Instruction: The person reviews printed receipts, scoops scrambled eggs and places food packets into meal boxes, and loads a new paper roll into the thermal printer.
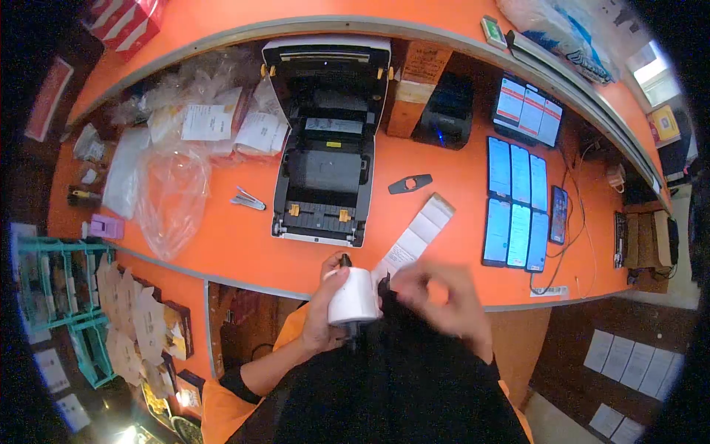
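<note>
My left hand (319,314) is closed around a white label roll (352,297), held in front of my body at the table's front edge. A black spindle (345,260) pokes out of the roll's top end, and more black shows below it. To the right, my right hand (447,300) is bent and smeared by motion, so what its fingers hold is unclear. Between the hands, a strip of labels (418,237) stretches up across the orange table. Beyond them stands a label printer (325,174) with its lid raised and its inside exposed. A flat dark plate with a hole (410,183) lies right of the printer.
Several lit phones (518,174) and a tablet (527,109) stand at the right, with cables beside them. Clear plastic bags (174,196) lie at the left near nail clippers (248,198). A black device (447,111) sits under the shelf edge (222,35).
</note>
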Action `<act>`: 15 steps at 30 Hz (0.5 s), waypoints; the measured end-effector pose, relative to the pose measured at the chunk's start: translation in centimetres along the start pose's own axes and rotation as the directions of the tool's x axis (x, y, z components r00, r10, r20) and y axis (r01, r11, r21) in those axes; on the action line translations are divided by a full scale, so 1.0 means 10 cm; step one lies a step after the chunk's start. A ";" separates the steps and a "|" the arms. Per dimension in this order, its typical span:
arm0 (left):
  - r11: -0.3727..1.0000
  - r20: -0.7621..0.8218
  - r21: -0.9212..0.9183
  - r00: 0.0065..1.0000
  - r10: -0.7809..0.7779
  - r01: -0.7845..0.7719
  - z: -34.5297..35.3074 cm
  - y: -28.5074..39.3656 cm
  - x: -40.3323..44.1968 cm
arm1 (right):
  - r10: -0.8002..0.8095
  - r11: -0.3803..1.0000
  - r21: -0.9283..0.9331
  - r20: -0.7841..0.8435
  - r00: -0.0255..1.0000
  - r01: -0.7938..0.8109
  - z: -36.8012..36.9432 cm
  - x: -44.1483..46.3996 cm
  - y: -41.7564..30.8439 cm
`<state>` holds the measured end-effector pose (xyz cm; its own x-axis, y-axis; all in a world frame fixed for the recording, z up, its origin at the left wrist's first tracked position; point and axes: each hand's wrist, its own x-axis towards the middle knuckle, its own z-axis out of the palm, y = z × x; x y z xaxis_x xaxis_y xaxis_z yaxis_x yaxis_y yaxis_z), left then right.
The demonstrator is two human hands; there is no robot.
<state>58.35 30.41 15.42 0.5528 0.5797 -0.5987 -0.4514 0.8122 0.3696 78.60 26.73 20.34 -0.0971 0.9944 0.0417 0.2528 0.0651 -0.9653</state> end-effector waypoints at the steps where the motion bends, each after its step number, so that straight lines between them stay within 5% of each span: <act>1: 0.992 0.031 0.119 0.998 0.050 -0.053 0.00 0.00 0.00 | 0.145 0.989 0.051 -0.140 0.979 -0.139 -0.08 0.04 0.28; 3: 0.990 0.130 0.131 0.991 0.033 -0.050 0.02 0.02 -0.01 | 0.005 0.903 -0.403 -0.338 0.941 -0.150 -0.29 0.38 0.72; 5: 0.981 0.222 0.182 0.975 0.027 -0.068 0.07 0.03 -0.03 | -0.147 0.731 -0.677 -0.275 0.950 -0.083 -0.39 0.66 1.26; 6: 0.981 0.223 0.181 0.974 0.026 -0.068 0.06 0.01 -0.02 | -0.147 0.730 -0.678 -0.275 0.950 -0.083 -0.39 0.78 1.54; 8: 0.986 0.266 0.130 0.962 0.064 -0.101 0.02 0.00 0.02 | -0.369 0.433 -0.901 -0.197 0.908 -0.019 -0.35 1.00 1.83; 9: 0.986 0.265 0.125 0.961 0.075 -0.111 0.01 0.02 0.01 | -0.376 0.431 -0.902 -0.188 0.907 -0.008 -0.37 1.05 1.86; 11: 0.995 0.348 0.067 0.936 0.048 -0.076 0.00 0.07 -0.01 | -0.034 0.550 -0.814 -0.246 0.969 -0.188 -0.43 1.16 1.87; 15: 0.984 0.243 0.158 0.969 0.046 -0.086 -0.01 0.00 0.01 | 0.063 0.573 -0.804 -0.151 0.987 -0.160 -0.52 1.17 1.73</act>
<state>58.35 30.46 15.26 0.6847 0.6153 -0.3906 -0.3813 0.7592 0.5275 86.86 39.91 5.43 0.0657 0.9977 0.0194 0.9343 -0.0546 -0.3524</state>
